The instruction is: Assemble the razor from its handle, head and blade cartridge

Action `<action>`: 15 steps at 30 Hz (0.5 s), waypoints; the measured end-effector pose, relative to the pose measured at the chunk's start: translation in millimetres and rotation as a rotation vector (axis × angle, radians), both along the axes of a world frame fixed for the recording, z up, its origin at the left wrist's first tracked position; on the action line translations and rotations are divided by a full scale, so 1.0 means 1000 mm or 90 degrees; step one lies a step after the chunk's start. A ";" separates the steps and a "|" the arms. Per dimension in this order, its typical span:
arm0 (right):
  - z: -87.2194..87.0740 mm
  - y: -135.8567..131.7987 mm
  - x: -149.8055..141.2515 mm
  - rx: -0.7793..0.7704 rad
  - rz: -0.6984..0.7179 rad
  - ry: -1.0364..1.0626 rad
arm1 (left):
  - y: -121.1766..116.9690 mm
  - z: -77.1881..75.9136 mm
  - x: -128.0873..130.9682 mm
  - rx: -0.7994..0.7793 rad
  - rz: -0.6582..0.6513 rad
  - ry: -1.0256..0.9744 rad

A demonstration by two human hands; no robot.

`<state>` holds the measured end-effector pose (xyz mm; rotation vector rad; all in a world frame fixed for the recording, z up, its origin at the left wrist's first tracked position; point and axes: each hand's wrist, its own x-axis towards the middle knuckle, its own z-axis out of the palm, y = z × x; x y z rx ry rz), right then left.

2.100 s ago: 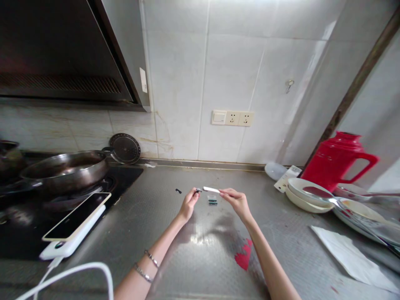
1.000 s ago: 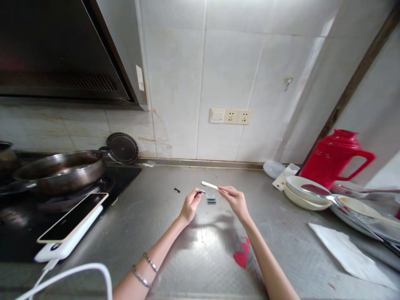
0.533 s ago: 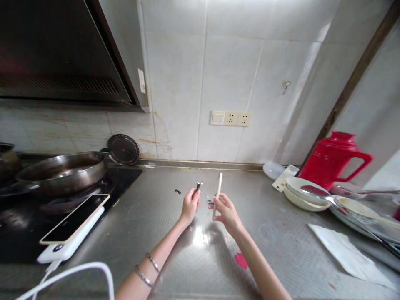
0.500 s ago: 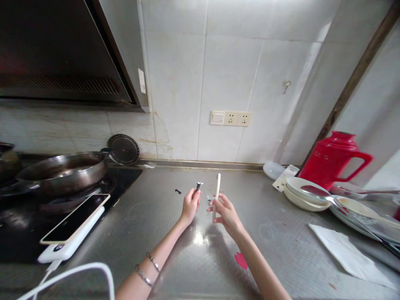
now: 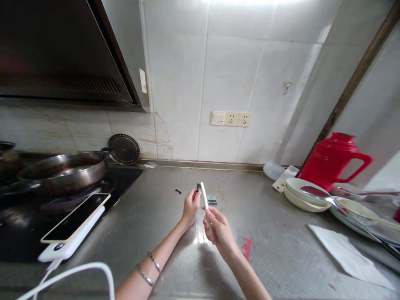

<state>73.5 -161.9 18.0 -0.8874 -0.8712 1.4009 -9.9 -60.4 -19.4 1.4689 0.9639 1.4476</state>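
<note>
My left hand is pinched around a small black piece, which stands up from the fingertips; its exact kind is too small to make out. In my right hand is a slim white stick, held in closed fingers and tilted to the left. The stick's upper end meets or nearly meets the black piece; I cannot tell if they touch. Another small black piece lies on the steel counter, left of my hands. Behind the right hand lies a small clear item with dark green strips.
To the left, a steel pan sits on the black stove, near a phone on a white power bank with a cable. At right stand a red thermos, stacked bowls and a folded white paper.
My right hand has brought the white stick leftward and tilted it, its top now at the black piece. The left hand has stayed nearly still. More of the green-striped item shows.
</note>
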 end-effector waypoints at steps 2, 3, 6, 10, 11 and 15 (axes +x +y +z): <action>0.005 -0.002 -0.003 -0.005 -0.013 0.027 | 0.000 0.000 0.000 0.003 0.008 0.009; 0.007 -0.002 -0.004 -0.004 -0.017 0.036 | 0.000 0.000 0.000 0.006 0.011 0.016; 0.010 -0.001 -0.007 -0.014 -0.021 0.056 | -0.001 0.000 0.001 0.024 0.009 0.032; 0.003 -0.005 -0.014 -0.025 -0.022 0.102 | -0.001 0.000 0.000 0.035 -0.009 0.030; 0.002 -0.006 -0.015 -0.023 -0.023 0.113 | -0.001 0.000 0.000 0.034 -0.012 0.029; 0.004 -0.005 -0.019 -0.008 -0.037 0.145 | -0.002 0.003 0.000 0.026 -0.005 0.027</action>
